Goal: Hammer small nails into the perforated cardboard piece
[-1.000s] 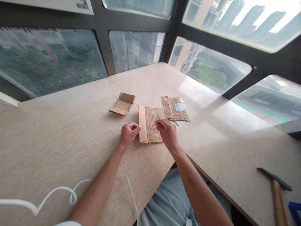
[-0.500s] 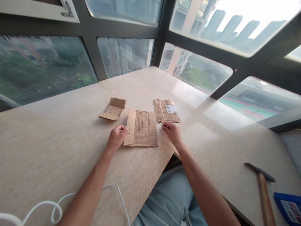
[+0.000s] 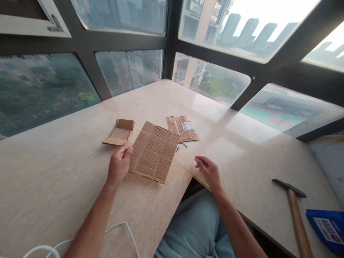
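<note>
Where the white cable point(image 3: 122, 229) loops over the near edge of the table point(image 3: 61, 168), the left forearm runs up from the bottom of the view, stretched forward across the tabletop. The right forearm rises beside it from over the lap in pale blue trousers point(image 3: 193, 225), in the gap where the table's two slabs meet at an angle.

The left hand point(image 3: 119, 165) is closed, knuckles up. Its thumb and fingers pinch the left edge of the cardboard sheet point(image 3: 153, 152), which is ribbed and punched with rows of small holes. The sheet sits at a slant in the middle of the table, just ahead of the inner corner; whether it is lifted or lying flat I cannot tell.

The right hand point(image 3: 210, 172) hovers above the right slab, well apart from the sheet. It is loosely open and turned side-on, with the fingers half curled. Whether anything small sits between the fingertips is too fine to tell.

Far right, a hammer point(image 3: 293, 208) lies near the table's edge beside a blue box point(image 3: 326, 227).

Just past the sheet, a few small dark nails point(image 3: 183, 144) lie on the table. Touching them on the far side is a cardboard piece with a white label point(image 3: 184, 128). To the left lies a folded cardboard scrap point(image 3: 119, 132). Beyond everything, windows point(image 3: 129, 71) look onto buildings and trees.
</note>
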Available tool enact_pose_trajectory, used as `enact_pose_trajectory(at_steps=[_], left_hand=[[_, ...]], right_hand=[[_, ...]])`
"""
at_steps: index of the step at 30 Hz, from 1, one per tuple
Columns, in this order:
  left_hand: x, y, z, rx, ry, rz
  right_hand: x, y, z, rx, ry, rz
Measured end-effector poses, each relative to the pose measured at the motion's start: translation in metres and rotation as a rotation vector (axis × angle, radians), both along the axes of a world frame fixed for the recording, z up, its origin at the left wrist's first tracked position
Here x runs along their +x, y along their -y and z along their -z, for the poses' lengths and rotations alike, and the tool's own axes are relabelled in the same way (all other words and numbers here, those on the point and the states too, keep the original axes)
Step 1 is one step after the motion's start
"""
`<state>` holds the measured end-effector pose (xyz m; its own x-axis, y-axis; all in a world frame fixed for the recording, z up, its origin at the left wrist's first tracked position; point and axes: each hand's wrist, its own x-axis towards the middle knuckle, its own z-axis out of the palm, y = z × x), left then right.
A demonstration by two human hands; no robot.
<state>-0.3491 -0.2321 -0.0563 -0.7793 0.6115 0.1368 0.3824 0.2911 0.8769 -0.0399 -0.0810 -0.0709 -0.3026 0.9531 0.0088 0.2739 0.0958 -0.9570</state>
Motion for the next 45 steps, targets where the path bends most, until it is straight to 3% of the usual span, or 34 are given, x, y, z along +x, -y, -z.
enact_pose_trajectory(at_steps=[3, 6, 13, 16, 20, 25, 33, 41, 45], left_hand=[[0.005, 0.000, -0.008, 0.036, 0.050, 0.036], [0.017, -0.001, -0.019, 0.081, 0.150, 0.082], [0.076, -0.007, -0.050, 0.033, 0.471, 0.322], [0.101, -0.008, -0.055, -0.013, 0.567, 0.449], [0.124, -0.008, -0.054, -0.086, 0.638, 0.563], [0.153, -0.009, -0.055, -0.113, 0.719, 0.566], [0.207, -0.014, -0.052, -0.077, 1.019, 0.629], [0.263, -0.028, -0.040, -0.121, 1.134, 0.499], [0.280, -0.030, -0.032, -0.159, 1.160, 0.498]], right_hand=[[0.031, 0.029, -0.004, -0.100, -0.036, 0.051], [0.045, 0.055, -0.007, -0.224, -0.113, 0.043], [0.029, 0.090, -0.019, -0.483, -0.522, -0.128], [0.031, 0.093, -0.026, -0.449, -0.592, -0.057], [0.048, 0.092, -0.028, -0.405, -0.577, 0.073], [0.076, 0.089, -0.029, -0.387, -0.571, 0.125], [0.125, 0.087, -0.038, -0.413, -0.657, 0.211], [0.177, 0.081, -0.032, -0.352, -0.704, 0.418], [0.196, 0.085, -0.033, -0.363, -0.697, 0.375]])
